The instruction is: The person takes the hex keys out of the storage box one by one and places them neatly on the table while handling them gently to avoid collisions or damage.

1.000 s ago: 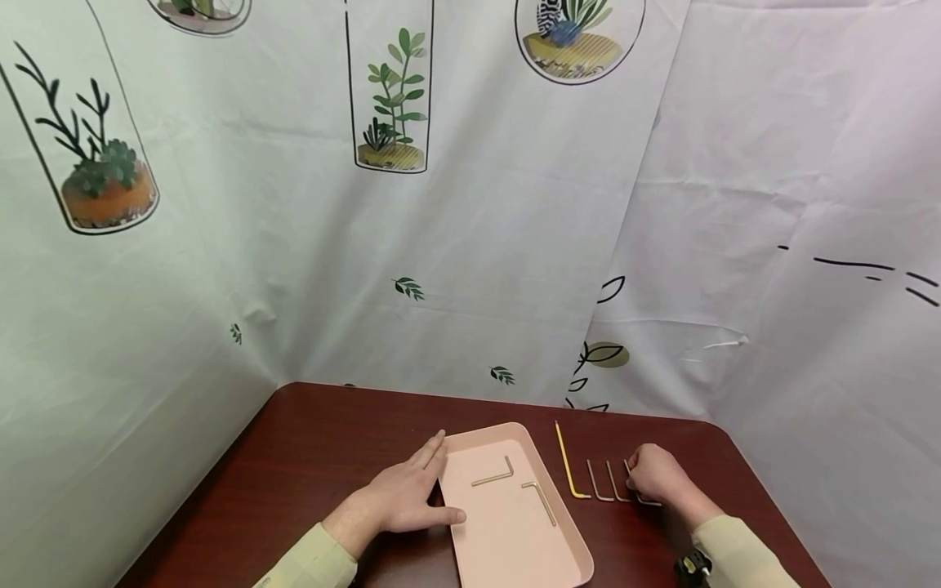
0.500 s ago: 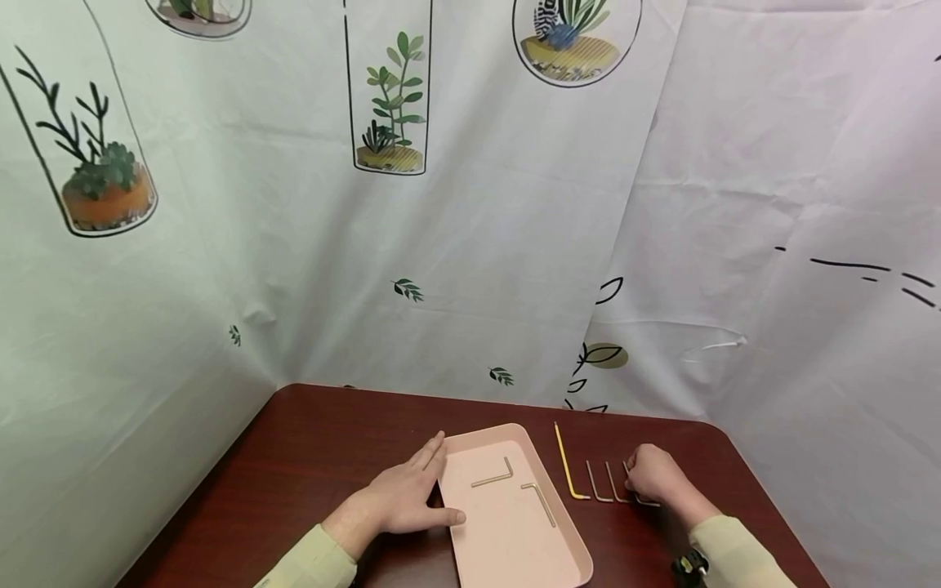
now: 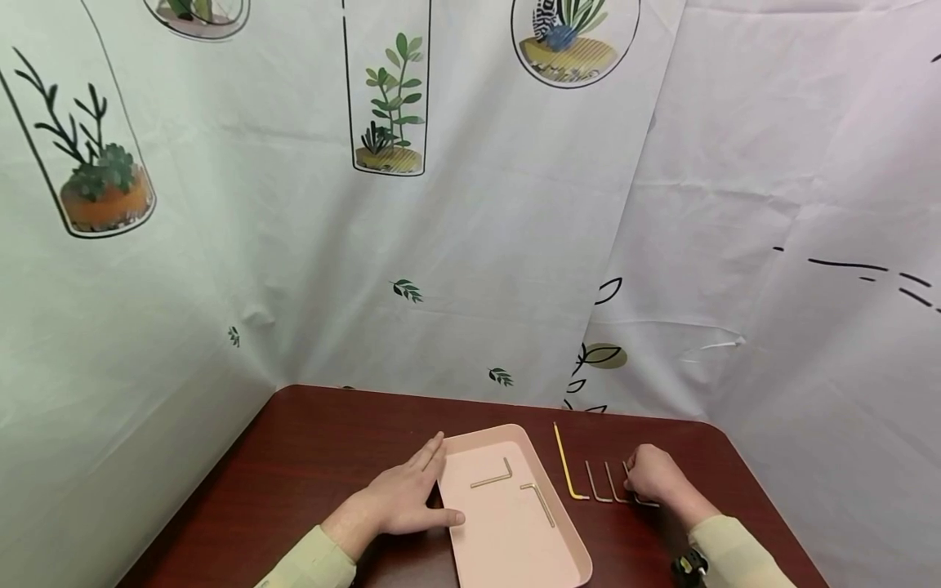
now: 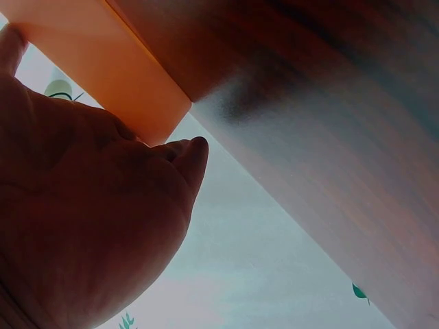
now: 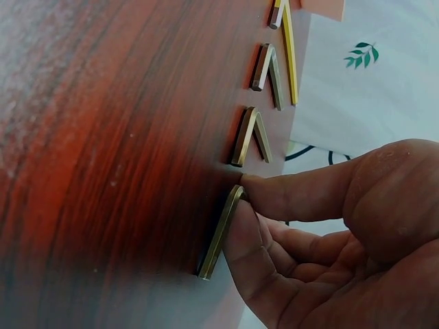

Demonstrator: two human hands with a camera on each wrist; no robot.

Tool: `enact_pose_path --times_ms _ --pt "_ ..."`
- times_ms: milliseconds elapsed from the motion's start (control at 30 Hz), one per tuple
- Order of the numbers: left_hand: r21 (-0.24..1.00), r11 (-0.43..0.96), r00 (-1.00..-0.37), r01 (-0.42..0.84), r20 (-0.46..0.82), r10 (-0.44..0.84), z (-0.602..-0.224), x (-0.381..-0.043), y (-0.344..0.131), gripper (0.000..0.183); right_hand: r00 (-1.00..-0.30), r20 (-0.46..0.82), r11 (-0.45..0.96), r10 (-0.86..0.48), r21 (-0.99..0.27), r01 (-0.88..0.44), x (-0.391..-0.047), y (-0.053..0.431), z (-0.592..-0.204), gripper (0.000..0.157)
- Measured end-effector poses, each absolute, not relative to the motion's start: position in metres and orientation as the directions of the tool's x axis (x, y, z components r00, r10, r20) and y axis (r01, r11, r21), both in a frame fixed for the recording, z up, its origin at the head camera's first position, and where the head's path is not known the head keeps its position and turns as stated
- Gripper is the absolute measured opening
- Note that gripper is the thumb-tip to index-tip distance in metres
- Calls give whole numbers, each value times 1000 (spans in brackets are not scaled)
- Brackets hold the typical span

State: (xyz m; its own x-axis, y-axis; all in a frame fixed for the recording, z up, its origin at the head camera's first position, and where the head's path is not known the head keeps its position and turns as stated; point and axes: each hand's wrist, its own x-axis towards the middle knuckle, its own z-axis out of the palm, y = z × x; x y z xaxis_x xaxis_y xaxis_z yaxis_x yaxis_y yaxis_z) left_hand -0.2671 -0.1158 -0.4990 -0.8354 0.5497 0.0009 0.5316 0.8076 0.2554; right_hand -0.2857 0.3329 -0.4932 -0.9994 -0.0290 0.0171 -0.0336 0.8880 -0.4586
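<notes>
My right hand (image 3: 653, 474) pinches an L-shaped hex key (image 5: 223, 236) near its bend, between thumb and fingertips. Its short arm lies close along the tabletop in the right wrist view; the fingers hide much of the long arm. My left hand (image 3: 400, 494) rests with extended fingers along the left rim of a pink tray (image 3: 507, 555), the thumb over the edge. Inside the tray lie two hex keys, one towards the back (image 3: 491, 481) and one on the right (image 3: 545, 505). Left of my right hand stand in a row a yellow hex key (image 3: 563, 461) and two metal ones (image 3: 591, 482).
The dark red wooden table (image 3: 338, 433) has rounded back corners. A white cloth (image 3: 470, 245) printed with plants hangs behind it and along both sides. On the right wrist sits a dark strapped device (image 3: 691, 565).
Both hands keep their places, the right at the hex key and the left on the tray. The head view has shifted very slightly.
</notes>
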Motion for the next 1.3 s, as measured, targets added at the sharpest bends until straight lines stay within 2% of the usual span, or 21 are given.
enact_pose_path --times_ms 800,1300 --pt "263 806 -835 531 -3 551 -497 -266 -116 117 -1000 -5 868 -17 -496 -12 -284 331 -492 51" --pt "273 806 -836 525 -10 548 -497 -267 -116 117 -1000 12 878 -14 -478 -18 -284 331 -491 49"
